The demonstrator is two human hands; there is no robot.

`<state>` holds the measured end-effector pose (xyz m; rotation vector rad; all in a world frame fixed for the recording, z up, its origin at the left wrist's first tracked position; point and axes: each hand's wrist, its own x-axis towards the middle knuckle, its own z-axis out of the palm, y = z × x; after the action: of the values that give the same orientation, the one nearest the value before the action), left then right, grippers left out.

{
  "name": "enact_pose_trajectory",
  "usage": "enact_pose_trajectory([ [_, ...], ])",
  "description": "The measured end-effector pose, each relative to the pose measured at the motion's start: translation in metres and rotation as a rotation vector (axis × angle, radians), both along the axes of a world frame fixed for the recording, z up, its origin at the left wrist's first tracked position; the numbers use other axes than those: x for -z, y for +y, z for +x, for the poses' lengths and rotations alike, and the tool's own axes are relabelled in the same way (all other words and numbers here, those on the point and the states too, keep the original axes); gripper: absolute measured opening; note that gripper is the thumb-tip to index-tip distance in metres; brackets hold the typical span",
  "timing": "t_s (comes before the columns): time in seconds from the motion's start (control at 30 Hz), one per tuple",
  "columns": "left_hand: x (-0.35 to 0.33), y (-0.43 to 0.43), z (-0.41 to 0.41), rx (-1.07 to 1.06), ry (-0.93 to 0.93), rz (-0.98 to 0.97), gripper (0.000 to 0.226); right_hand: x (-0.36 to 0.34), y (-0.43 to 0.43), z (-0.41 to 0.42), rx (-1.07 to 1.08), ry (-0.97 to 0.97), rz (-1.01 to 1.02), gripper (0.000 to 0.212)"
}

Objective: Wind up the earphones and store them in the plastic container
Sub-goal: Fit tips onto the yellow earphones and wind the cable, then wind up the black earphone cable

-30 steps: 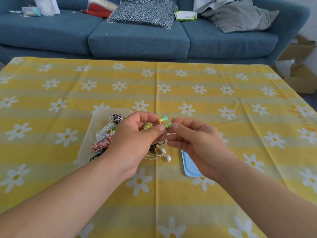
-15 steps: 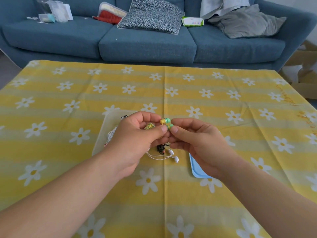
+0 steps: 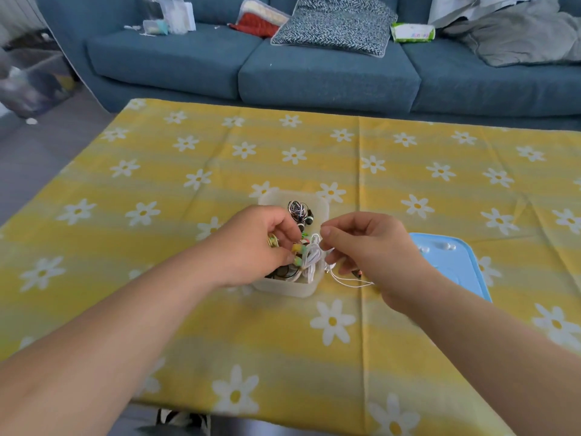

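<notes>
A translucent plastic container (image 3: 284,289) stands mid-table with several wound earphones inside, among them a black-and-white set (image 3: 297,209) and a white set (image 3: 312,258). My left hand (image 3: 251,243) hovers over the container's left side and grips the wound yellow-green earphones (image 3: 297,250). Just right of the container is my right hand (image 3: 374,247), its fingers loosely curled with nothing plainly in them. A loose white earphone cable (image 3: 349,282) lies on the cloth under that hand.
A light-blue lid (image 3: 452,262) lies flat to the right of my right hand. The yellow daisy tablecloth (image 3: 220,158) covers the table. Behind it stands a blue sofa (image 3: 327,77) with a patterned cushion (image 3: 336,23) and clutter.
My left hand has carried the yellow-green earphones down to the container. My right hand has let go of the earbud and drawn back to the right. The camera has turned left.
</notes>
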<state>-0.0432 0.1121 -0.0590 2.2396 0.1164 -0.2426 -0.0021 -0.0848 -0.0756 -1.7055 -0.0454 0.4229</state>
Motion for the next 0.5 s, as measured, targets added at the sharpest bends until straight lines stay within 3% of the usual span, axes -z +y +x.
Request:
enact_pose_trajectory([
  [0.2,0.012,-0.003,0.0,0.167,0.002,0.122,0.027,0.004,0.009,0.003,0.005,-0.011,-0.04,0.005],
  [0.37,0.004,0.0,0.002,0.142,-0.156,0.281,0.025,0.004,0.004,0.004,0.023,-0.005,-0.073,0.006],
  [0.5,0.01,-0.013,-0.002,0.214,-0.142,0.34,0.023,0.002,-0.009,0.005,0.069,-0.013,-0.06,0.006],
])
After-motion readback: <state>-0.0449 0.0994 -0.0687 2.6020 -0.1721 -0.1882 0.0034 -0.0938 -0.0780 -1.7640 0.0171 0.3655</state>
